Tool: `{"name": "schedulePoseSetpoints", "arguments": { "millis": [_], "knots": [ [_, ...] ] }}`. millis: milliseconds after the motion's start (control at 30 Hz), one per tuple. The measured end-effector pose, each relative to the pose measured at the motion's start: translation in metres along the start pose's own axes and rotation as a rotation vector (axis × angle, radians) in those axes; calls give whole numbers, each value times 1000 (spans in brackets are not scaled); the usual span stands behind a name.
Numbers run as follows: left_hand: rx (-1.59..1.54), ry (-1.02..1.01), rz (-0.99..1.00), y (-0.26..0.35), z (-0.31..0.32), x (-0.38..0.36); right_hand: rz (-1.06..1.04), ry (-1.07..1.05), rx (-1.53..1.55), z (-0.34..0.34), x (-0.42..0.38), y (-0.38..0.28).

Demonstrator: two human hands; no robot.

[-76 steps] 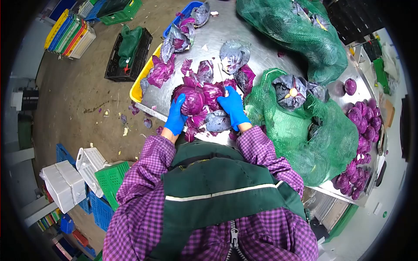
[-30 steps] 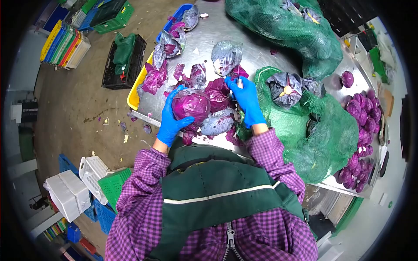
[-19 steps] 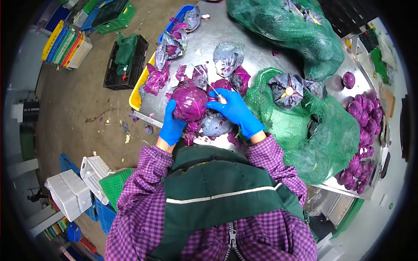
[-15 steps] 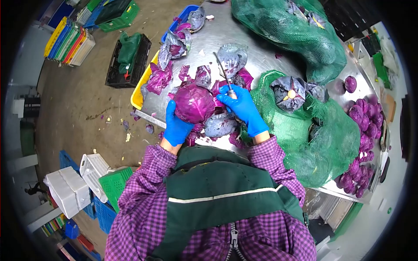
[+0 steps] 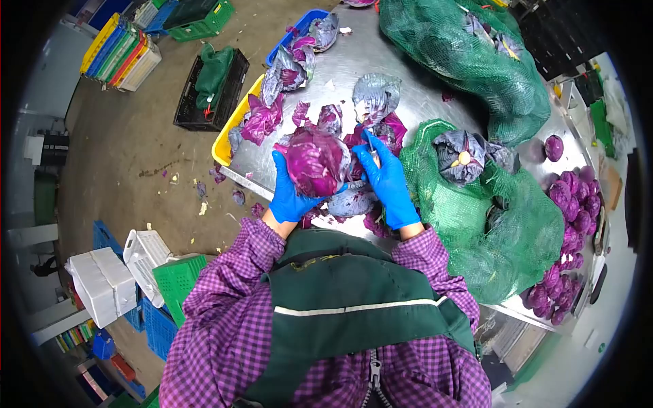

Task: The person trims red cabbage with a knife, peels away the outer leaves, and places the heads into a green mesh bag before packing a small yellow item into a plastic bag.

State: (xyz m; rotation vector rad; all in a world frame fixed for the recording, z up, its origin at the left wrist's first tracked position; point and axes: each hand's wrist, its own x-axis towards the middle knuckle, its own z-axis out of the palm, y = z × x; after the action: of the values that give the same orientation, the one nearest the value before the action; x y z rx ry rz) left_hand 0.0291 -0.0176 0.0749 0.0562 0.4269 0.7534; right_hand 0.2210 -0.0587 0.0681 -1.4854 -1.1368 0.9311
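My left hand [image 5: 291,194], in a blue glove, holds a red cabbage [image 5: 316,162] from its left side and from below, above the steel table [image 5: 333,75]. My right hand [image 5: 384,173], also in a blue glove, is just right of the cabbage with its fingers closed round the handle of a knife [image 5: 375,158]; the blade is hard to make out. Loose purple leaves [image 5: 262,119] and greyish outer leaves [image 5: 376,95] lie around the cabbage. Beneath my hands is another grey leaf [image 5: 354,202].
Green net sacks [image 5: 520,238] with cabbages lie on the right. Many small purple cabbages [image 5: 571,197] are heaped at the table's right edge. A yellow crate [image 5: 224,143] and a blue crate [image 5: 299,20] border the left side. Stacked crates [image 5: 163,326] stand on the floor at lower left.
The cabbage has turned and shifted slightly right, with my left hand now further underneath it. My right hand has moved a little right and down, and the knife blade no longer shows clearly.
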Motion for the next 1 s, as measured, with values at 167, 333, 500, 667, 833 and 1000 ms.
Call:
{"name": "schedulePoseSetpoints", "arguments": {
  "millis": [167, 333, 500, 667, 833, 1000],
  "knots": [
    [-175, -28, 0, 0, -1, 11, -380, -87, -265, -10, -12, -17],
    [-144, -113, -55, -1, -7, 9, -471, -362, -419, -7, -16, -23],
    [-6, -19, -57, -3, -10, 10, -383, -451, -701, -4, -9, -29],
    [384, 49, 96, -10, -31, 17, -464, -246, -646, 12, -3, -16],
    [-21, 81, -156, -9, 2, 3, 107, 190, 68, 20, 28, 38],
    [-44, 117, -219, -11, 8, 5, 223, 195, -121, -8, 38, 39]
  ]
}}
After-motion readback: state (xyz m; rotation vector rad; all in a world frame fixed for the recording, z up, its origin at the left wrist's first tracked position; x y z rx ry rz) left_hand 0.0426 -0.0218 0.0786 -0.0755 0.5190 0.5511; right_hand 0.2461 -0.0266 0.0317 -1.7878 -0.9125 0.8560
